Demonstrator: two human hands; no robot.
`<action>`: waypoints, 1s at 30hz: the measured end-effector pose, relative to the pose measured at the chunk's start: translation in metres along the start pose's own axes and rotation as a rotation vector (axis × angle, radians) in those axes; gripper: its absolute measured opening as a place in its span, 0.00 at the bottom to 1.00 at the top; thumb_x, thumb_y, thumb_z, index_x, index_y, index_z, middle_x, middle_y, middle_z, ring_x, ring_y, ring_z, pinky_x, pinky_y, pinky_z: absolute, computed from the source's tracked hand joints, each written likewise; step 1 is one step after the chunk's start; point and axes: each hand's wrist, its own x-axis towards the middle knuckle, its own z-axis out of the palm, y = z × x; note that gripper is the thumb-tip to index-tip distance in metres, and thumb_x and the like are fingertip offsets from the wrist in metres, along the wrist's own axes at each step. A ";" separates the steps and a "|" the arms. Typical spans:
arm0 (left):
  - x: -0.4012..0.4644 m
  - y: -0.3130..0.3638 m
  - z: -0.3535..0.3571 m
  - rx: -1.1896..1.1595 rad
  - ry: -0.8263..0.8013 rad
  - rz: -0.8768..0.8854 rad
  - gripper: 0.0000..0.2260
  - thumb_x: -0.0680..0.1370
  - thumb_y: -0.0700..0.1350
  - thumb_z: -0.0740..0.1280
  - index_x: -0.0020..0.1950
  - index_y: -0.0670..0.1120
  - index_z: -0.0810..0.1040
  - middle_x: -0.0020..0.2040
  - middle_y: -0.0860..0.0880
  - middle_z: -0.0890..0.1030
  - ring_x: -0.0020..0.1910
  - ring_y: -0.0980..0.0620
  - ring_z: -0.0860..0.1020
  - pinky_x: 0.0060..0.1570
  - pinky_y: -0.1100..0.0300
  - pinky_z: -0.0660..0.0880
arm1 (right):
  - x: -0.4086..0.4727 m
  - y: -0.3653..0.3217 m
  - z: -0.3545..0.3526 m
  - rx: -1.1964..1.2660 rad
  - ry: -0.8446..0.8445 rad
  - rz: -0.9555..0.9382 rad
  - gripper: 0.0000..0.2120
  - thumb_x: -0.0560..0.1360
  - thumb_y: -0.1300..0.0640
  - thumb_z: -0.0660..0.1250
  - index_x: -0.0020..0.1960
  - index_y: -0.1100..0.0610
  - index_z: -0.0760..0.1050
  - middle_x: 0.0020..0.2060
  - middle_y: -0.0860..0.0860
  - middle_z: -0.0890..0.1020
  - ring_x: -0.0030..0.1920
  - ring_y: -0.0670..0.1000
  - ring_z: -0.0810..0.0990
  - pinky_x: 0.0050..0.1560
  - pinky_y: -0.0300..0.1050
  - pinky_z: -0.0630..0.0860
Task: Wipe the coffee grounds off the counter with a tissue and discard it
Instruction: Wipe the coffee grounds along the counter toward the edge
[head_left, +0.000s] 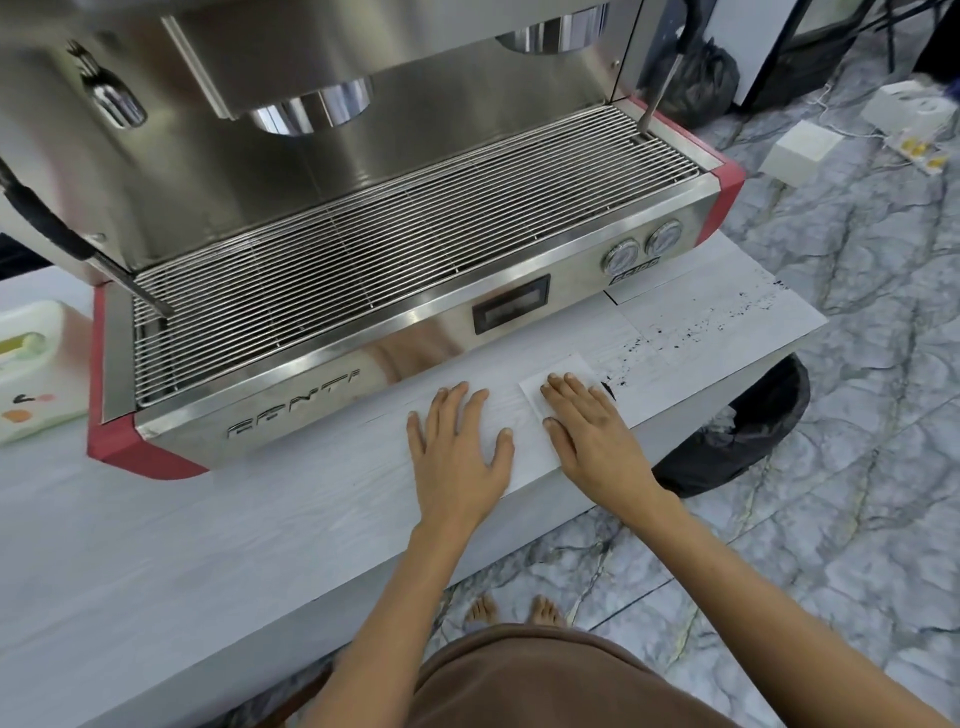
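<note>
A white tissue (561, 370) lies flat on the pale counter (208, 545) just in front of the espresso machine. My right hand (587, 428) presses on it with straight fingers. My left hand (460, 444) rests flat on the bare counter beside it, fingers spread. Dark coffee grounds (691, 330) are scattered over the counter to the right of the tissue, with a darker clump (609, 389) at the tissue's right edge. A bin lined with a black bag (748, 431) stands on the floor below the counter's right end.
The steel and red espresso machine (363, 260) fills the back of the counter. A white tissue box (31, 369) sits at the far left. White boxes (800, 150) and cables lie on the marble floor at the right. My bare feet (514, 610) stand below the counter edge.
</note>
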 end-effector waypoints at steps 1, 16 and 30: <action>0.000 0.000 0.001 0.037 -0.002 0.006 0.25 0.79 0.60 0.57 0.74 0.53 0.68 0.77 0.52 0.63 0.78 0.51 0.56 0.77 0.45 0.44 | 0.000 0.001 0.000 -0.008 -0.003 0.000 0.22 0.81 0.52 0.52 0.69 0.62 0.69 0.69 0.57 0.70 0.72 0.55 0.64 0.72 0.53 0.58; 0.001 -0.002 0.002 0.090 -0.018 0.029 0.25 0.80 0.60 0.55 0.75 0.53 0.67 0.78 0.51 0.63 0.78 0.50 0.56 0.77 0.42 0.47 | 0.005 0.013 0.003 -0.039 0.014 0.020 0.21 0.81 0.53 0.52 0.70 0.59 0.69 0.70 0.54 0.69 0.72 0.52 0.64 0.72 0.51 0.59; 0.001 -0.003 0.001 0.072 -0.040 0.030 0.25 0.80 0.60 0.55 0.75 0.53 0.66 0.78 0.52 0.62 0.79 0.51 0.54 0.77 0.42 0.45 | 0.019 0.044 -0.018 0.188 0.133 0.124 0.14 0.79 0.65 0.61 0.63 0.61 0.76 0.63 0.55 0.77 0.67 0.52 0.71 0.69 0.53 0.66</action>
